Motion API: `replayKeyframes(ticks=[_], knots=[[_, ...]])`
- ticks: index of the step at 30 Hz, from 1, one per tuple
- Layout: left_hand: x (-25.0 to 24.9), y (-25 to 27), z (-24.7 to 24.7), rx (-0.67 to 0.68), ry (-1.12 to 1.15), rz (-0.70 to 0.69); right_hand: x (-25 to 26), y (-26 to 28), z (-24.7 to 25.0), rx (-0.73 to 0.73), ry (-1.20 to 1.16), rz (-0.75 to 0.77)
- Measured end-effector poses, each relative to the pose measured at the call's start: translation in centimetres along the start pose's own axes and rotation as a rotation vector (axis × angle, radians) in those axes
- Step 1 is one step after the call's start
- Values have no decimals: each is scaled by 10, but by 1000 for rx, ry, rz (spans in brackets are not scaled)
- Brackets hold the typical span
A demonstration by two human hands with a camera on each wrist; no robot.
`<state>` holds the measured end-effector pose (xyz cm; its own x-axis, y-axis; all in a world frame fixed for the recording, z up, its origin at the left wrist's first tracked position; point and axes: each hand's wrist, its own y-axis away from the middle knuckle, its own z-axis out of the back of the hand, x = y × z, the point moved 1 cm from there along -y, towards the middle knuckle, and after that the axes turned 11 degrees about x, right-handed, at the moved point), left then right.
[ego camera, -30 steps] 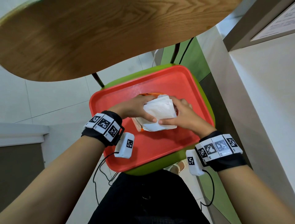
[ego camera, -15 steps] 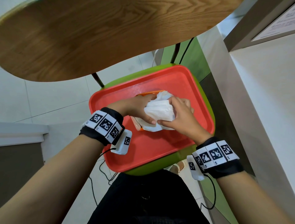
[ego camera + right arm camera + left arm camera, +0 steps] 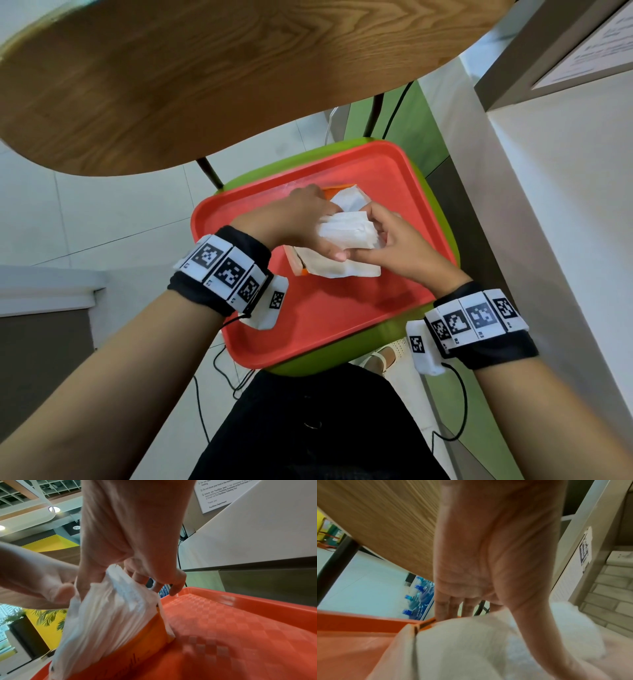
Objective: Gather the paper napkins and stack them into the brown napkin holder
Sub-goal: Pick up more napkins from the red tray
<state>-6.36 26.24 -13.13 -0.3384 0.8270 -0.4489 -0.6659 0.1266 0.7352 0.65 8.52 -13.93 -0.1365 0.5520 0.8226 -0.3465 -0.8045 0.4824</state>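
Observation:
A thick bundle of white paper napkins (image 3: 347, 229) stands in the brown-orange napkin holder (image 3: 302, 271) on the red tray (image 3: 325, 318). My left hand (image 3: 329, 229) grips the bundle from the left, thumb across its near side and fingers (image 3: 443, 608) down behind it by the holder's rim (image 3: 426, 624). My right hand (image 3: 368, 233) pinches the top of the napkins (image 3: 118, 601) from the right, above the holder's orange wall (image 3: 137, 649). The hands hide most of the holder. More napkins (image 3: 342, 269) show below the thumbs.
The tray rests on a green stool (image 3: 342, 359). A wooden tabletop (image 3: 239, 68) overhangs the far side, with a dark leg (image 3: 209, 171) beside the tray. A white counter (image 3: 548, 205) rises at the right. Cables (image 3: 219, 370) hang from the wrist cameras.
Both hands have squeezed the napkin bundle narrower and turned it more on edge over the holder. The right hand has shifted a little toward the far side.

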Motion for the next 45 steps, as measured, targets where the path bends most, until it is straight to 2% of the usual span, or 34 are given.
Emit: replayKeyframes(ticks=[4, 10, 15, 19, 27, 30, 33, 35, 37, 42, 45], knots=[[5, -7, -5, 35, -42, 64, 2, 8, 3, 35, -91, 31], [7, -2, -3, 14, 44, 11, 4, 13, 4, 19, -163, 20], [7, 7, -3, -128, 147, -44, 8, 12, 6, -5, -179, 30], [5, 7, -4, -136, 207, -135, 15, 11, 10, -36, -203, 47], [11, 17, -1, -289, 522, -112, 14, 2, 19, -143, -425, 27], [15, 19, -4, -433, 625, -84, 15, -2, 22, -196, -540, 15], [15, 25, -10, -750, 650, 5, 20, -2, 28, -275, -723, 8], [10, 35, -13, -888, 709, 43, 22, -2, 32, -298, -816, 10], [8, 43, -15, -836, 778, 41, 24, -1, 35, -292, -899, 13], [-2, 50, -26, -279, 969, -29, 34, 5, 39, -246, -1074, 15], [-8, 37, -35, -126, 1085, -90, 43, 9, 40, -237, -1144, 56]])
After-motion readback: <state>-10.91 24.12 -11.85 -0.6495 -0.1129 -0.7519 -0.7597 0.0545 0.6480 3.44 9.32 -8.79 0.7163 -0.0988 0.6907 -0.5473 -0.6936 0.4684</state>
